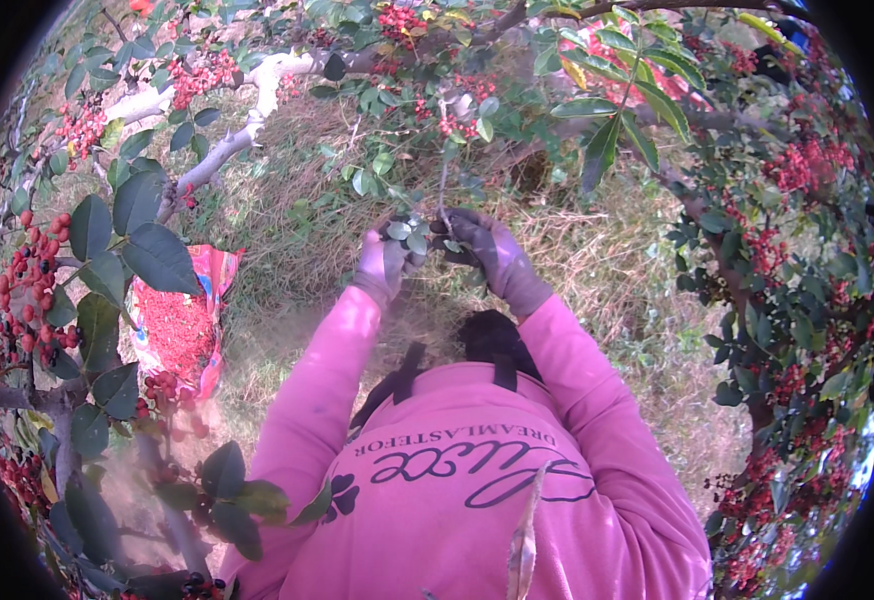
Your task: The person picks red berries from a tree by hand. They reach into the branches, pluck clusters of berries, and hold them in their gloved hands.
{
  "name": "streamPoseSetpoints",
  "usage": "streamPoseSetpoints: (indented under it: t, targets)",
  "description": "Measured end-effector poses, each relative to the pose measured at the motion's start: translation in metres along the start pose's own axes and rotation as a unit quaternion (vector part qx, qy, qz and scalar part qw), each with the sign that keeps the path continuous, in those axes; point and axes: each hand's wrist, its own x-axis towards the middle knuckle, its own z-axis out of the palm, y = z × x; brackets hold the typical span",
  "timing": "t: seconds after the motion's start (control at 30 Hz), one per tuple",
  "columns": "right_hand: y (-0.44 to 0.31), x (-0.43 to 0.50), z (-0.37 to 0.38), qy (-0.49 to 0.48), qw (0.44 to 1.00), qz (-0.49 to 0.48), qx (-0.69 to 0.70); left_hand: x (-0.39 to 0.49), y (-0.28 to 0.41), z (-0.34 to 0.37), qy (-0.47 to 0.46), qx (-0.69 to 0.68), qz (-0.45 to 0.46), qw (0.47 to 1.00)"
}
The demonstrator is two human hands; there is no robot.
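My left hand [388,259], in a thin greyish glove, is raised in front of me at a leafy twig [410,231], with its fingers bent behind the leaves. Close to its right, my right hand [485,251], in a dark-stained glove, has its fingers closed around a thin branch [443,184] that comes down from above. Leaves partly hide the fingertips of both hands. Clusters of small red berries [458,126] grow on the twigs above the hands.
An open pink bag of red berries [178,330] rests on the dry grass at the left. A thorny pale branch [230,146] arches across the upper left. Berry clusters [24,292] and leaves crowd the left, and laden branches [767,247] stand at the right.
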Motion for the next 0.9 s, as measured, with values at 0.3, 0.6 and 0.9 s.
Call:
streamPoseSetpoints:
  t: [0.3, 0.6, 0.9]
  targets:
    - [-0.033, -0.005, -0.014, 0.181, 0.891, -0.361, -0.209, -0.061, -0.017, -0.002, -0.012, -0.106, -0.072, 0.992]
    - [-0.096, 0.038, 0.022, 0.209, 0.574, -0.412, -0.676, -0.102, -0.002, -0.011, -0.046, -0.143, 0.041, 0.988]
    - [-0.122, 0.058, 0.021, 0.093, 0.478, -0.426, -0.762, -0.122, 0.019, -0.001, -0.051, -0.053, 0.102, 0.992]
